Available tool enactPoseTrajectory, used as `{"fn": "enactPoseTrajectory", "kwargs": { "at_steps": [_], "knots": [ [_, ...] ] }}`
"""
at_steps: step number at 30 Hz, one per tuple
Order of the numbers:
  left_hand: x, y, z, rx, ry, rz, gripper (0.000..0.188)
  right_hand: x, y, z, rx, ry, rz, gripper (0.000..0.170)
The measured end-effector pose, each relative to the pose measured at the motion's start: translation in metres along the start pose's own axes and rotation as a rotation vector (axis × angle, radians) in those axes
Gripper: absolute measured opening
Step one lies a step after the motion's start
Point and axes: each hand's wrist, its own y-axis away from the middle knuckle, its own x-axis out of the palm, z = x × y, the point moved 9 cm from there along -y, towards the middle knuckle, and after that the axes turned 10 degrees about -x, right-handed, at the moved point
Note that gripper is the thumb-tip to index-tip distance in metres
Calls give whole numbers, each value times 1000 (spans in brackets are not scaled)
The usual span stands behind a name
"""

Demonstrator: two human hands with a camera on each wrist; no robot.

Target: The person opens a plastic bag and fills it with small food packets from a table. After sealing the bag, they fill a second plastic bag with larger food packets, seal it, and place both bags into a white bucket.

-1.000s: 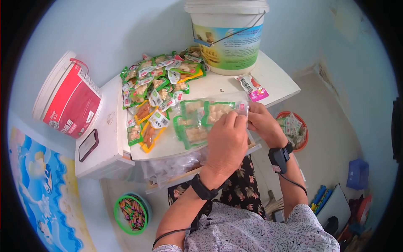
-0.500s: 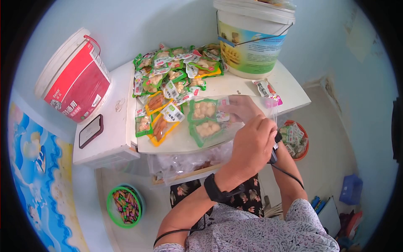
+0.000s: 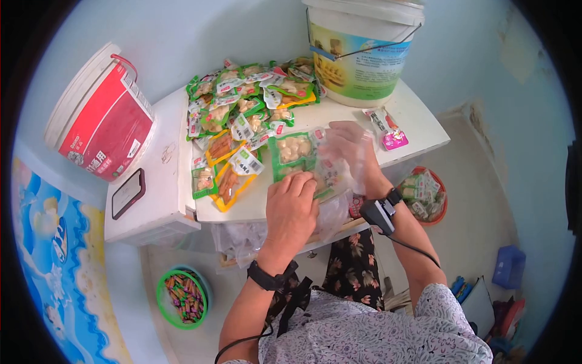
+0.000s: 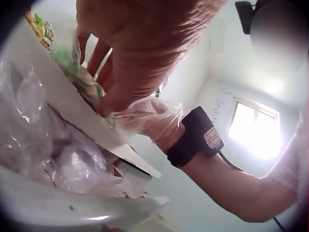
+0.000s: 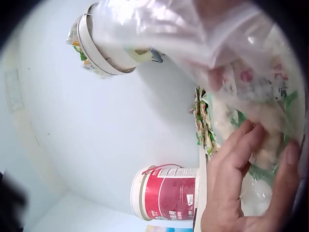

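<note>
A clear plastic bag point(image 3: 332, 182) lies on the white table with green-edged snack packets point(image 3: 295, 147) in it, pale pieces showing through. At the bag's near left side my left hand point(image 3: 292, 209) grips the plastic and a packet, fingers bent over it; the right wrist view shows its fingers and thumb on either side point(image 5: 236, 179). My right hand point(image 3: 351, 148) is inside the bag, blurred, its fingers extended beside the packets. In the left wrist view the plastic wraps that right hand point(image 4: 154, 118) up to the wrist.
Many loose packets point(image 3: 227, 112) are heaped at the back left. A white bucket point(image 3: 357, 57) stands behind, a red-labelled bucket point(image 3: 103, 121) and a phone point(image 3: 128, 194) at left. One pink packet point(image 3: 388, 128) lies at right. Baskets point(image 3: 182, 297) stand on the floor; an open drawer point(image 3: 242, 239) holds plastic bags.
Both hands were at the bag's mouth on the right. The right hand has gone into the bag; the left hand has let go of the mouth and moved left onto the packets.
</note>
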Motion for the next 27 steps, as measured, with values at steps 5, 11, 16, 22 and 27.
{"fn": "enactPoseTrajectory", "kwargs": {
  "at_steps": [5, 11, 16, 22, 27],
  "knots": [
    [-5, -1, 6, 4, 55, 51, 36, -8, -1, -2, -29, -51, 42, 37],
    [-20, -12, 15, 11, 146, 17, 38, -50, 51, 73, -74, 101, -88, 28],
    [-33, -61, 19, 42, 78, 27, 46, -100, 111, 68, -121, 250, -299, 25],
    [35, -116, 53, -27, -34, 509, 99, -57, 156, 17, 96, 168, -117, 36],
    [55, -133, 64, -156, -27, 807, 112, -9, 144, 5, 243, 124, 35, 50]
  ]
}}
